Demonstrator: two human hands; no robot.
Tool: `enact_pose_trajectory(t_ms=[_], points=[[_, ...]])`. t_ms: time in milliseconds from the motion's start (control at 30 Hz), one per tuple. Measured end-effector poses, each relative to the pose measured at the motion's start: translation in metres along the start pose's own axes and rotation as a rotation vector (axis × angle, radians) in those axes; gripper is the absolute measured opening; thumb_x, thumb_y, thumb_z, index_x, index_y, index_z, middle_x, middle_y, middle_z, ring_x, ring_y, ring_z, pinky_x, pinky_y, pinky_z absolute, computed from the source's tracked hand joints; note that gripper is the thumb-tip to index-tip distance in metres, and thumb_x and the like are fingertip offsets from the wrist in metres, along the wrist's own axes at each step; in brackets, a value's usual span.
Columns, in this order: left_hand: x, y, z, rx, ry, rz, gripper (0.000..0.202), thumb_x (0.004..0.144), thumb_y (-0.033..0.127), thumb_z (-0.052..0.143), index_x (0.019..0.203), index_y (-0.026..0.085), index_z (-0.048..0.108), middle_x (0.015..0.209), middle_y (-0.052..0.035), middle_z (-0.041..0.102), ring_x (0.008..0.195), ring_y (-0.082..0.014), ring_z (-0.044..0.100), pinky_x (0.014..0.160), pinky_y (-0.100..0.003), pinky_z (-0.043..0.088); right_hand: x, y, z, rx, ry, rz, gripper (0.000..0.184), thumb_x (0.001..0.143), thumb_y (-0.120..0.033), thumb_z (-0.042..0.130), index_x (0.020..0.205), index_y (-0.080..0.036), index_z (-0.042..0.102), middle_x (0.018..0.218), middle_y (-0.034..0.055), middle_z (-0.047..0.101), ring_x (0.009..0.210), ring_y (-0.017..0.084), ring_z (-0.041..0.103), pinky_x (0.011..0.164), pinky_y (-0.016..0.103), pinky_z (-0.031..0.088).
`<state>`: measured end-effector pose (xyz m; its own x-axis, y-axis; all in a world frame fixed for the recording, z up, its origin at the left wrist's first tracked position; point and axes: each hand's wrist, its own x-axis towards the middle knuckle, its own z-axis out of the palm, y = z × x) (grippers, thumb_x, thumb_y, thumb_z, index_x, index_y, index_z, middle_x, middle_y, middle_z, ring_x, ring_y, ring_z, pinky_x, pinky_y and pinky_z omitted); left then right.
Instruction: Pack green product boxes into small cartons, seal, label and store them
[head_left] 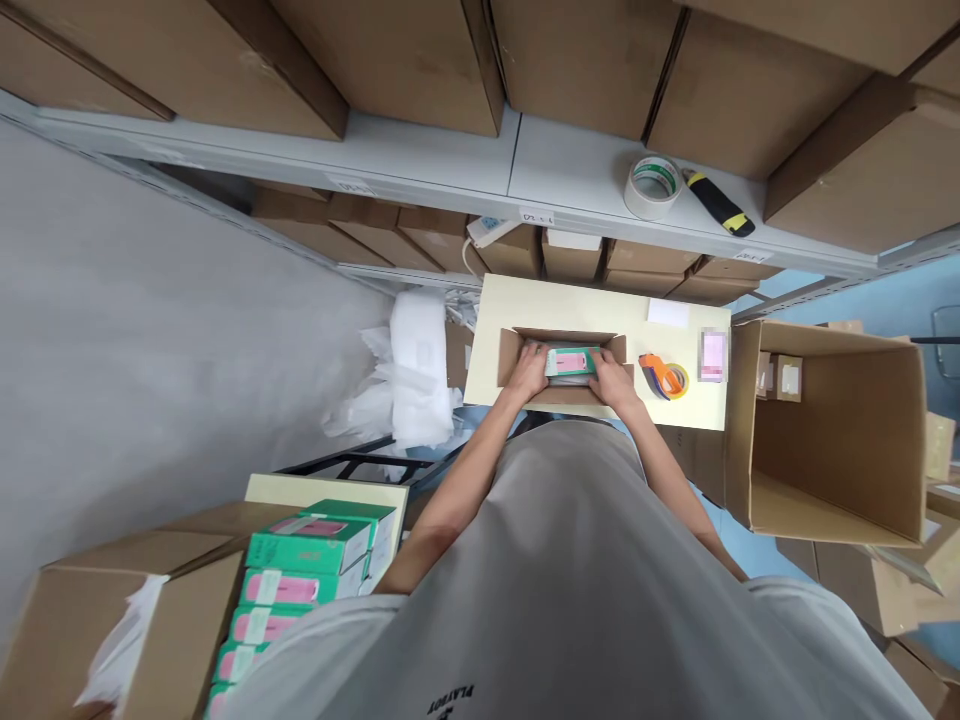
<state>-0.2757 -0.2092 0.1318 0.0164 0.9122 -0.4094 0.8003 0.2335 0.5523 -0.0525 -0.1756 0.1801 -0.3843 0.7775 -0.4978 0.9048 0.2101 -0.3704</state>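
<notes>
An open cardboard carton lies on the pale yellow table, its flaps spread. In it is a small green and pink product box. My left hand grips the left end of that box, and my right hand has hold of its right end. Both hands reach down between the carton's walls, so some fingertips are hidden. Right of the carton sits an orange tape dispenser with a yellow roll of tape.
A large open carton stands right of the table. Stacked green and pink boxes are at lower left. White wrap stands left of the table. The shelf ahead carries cartons, a tape roll and a utility knife.
</notes>
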Motion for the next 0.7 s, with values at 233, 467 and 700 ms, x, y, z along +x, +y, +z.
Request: enact_pose_trajectory(t_ms=[233, 467, 700], points=[[-0.037, -0.007, -0.029, -0.110, 0.287, 0.097, 0.064, 0.092, 0.008, 0.062, 0.154, 0.019, 0.068, 0.164, -0.0170, 0.063, 0.160, -0.0373, 0.052, 0.139, -0.054, 0.041, -0.032, 0.017, -0.011, 0.126, 0.250, -0.035, 0.049, 0.107, -0.025, 0.061, 0.156, -0.019, 0.066, 0.148, 0.0190, 0.073, 0.121, 0.035, 0.076, 0.101, 0.044, 0.061], [-0.074, -0.029, -0.048, -0.152, 0.534, -0.134, 0.051, 0.097, 0.031, 0.073, 0.147, 0.022, 0.070, 0.147, -0.0185, 0.072, 0.138, -0.0419, 0.065, 0.127, -0.058, 0.049, -0.043, 0.045, -0.016, 0.228, 0.504, 0.188, 0.057, 0.108, -0.069, 0.060, 0.124, -0.016, 0.073, 0.112, 0.0152, 0.077, 0.095, 0.031, 0.073, 0.080, 0.039, 0.051], [-0.069, -0.030, -0.040, -0.162, 0.489, -0.246, 0.030, 0.098, 0.033, 0.074, 0.125, 0.021, 0.077, 0.128, -0.0174, 0.081, 0.126, -0.0408, 0.071, 0.120, -0.055, 0.051, -0.023, 0.042, -0.015, 0.329, 0.455, 0.195, 0.068, 0.105, -0.083, 0.054, 0.112, -0.018, 0.075, 0.107, 0.0164, 0.081, 0.093, 0.031, 0.072, 0.078, 0.037, 0.049]])
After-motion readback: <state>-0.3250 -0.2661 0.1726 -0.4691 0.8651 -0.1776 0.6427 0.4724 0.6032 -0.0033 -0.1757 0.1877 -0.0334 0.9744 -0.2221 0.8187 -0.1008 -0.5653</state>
